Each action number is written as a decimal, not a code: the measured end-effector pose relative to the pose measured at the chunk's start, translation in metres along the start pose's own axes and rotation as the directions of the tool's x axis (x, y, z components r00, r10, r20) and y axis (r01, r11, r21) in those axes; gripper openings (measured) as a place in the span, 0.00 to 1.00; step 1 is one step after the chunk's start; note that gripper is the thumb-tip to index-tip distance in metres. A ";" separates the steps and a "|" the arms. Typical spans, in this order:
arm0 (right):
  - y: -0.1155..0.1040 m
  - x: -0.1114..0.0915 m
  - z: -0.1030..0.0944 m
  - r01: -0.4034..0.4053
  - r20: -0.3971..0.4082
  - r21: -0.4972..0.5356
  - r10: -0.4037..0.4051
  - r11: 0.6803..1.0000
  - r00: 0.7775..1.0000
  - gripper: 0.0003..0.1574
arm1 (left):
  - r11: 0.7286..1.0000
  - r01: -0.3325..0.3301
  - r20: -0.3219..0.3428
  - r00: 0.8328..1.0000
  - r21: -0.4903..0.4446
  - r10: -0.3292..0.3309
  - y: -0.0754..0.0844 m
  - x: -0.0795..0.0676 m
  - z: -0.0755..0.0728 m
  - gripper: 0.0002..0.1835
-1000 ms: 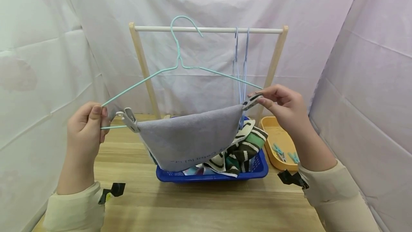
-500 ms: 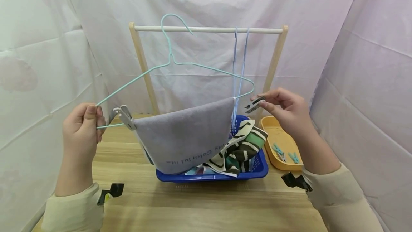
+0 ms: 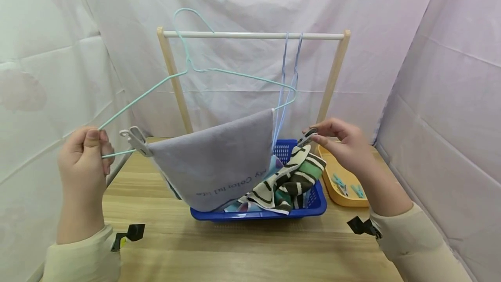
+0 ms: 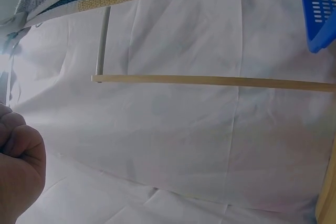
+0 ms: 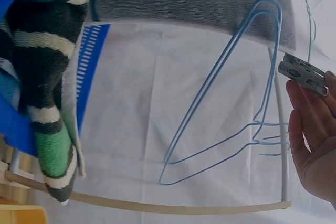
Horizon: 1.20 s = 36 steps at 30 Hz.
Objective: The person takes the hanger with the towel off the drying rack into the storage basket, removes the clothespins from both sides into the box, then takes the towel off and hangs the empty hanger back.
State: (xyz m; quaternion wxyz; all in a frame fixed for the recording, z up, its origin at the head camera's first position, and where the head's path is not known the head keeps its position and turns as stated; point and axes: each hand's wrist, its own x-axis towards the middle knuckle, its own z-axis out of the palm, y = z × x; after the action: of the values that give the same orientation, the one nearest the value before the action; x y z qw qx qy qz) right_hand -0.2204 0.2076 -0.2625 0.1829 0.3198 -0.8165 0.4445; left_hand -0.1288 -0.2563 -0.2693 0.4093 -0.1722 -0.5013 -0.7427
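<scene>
My left hand (image 3: 84, 151) grips the left end of a mint-green wire hanger (image 3: 238, 74), held up and tilted in front of the rack. Over its lower bar hangs a grey towel (image 3: 219, 164) with lettering near the bottom. One grey clothespin (image 3: 138, 140) clips the towel's left corner to the bar. Between thumb and fingers my right hand (image 3: 342, 145) pinches another grey clothespin (image 5: 304, 74), apart from the towel's right corner. Only the curled fingers of the left hand (image 4: 18, 156) show at the edge of the left wrist view.
A blue basket (image 3: 258, 216) with a striped green and brown cloth (image 3: 299, 182) stands on the wooden table (image 3: 235, 251). Behind it is a rack (image 3: 250, 35) with two blue hangers (image 3: 283, 86). An orange tray (image 3: 332, 197) with several mint clothespins (image 3: 338, 182) sits at the right.
The right-hand clothespin has come off the towel's right corner and moved slightly down. The hanger and towel have shifted left with my left hand, their right side rising.
</scene>
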 end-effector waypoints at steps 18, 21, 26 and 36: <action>0.037 -0.008 0.015 -0.149 0.116 -0.103 0.161 0.983 0.980 0.11 | 0.985 -0.005 -0.055 0.998 -0.174 -0.004 0.007 0.002 -0.019 0.17; 0.046 -0.009 0.017 -0.165 0.131 -0.098 0.177 0.981 0.975 0.12 | 0.984 -0.009 -0.049 0.999 -0.175 0.001 0.006 0.001 -0.018 0.17; 0.060 -0.014 0.014 -0.219 0.140 -0.128 0.237 0.967 0.961 0.15 | 0.985 -0.025 -0.051 0.999 -0.171 0.017 0.006 0.001 -0.016 0.17; 0.087 -0.028 0.001 -0.266 0.132 -0.193 0.293 0.945 0.947 0.18 | 0.983 -0.026 -0.035 0.999 -0.183 0.020 0.005 -0.001 -0.014 0.17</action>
State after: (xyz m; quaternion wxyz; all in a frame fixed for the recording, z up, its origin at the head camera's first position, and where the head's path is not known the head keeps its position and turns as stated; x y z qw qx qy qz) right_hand -0.2600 0.2514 -0.3324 0.0793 0.2177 -0.9010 0.3666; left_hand -0.1221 -0.2689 -0.2724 0.4085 -0.2028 -0.4221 -0.7834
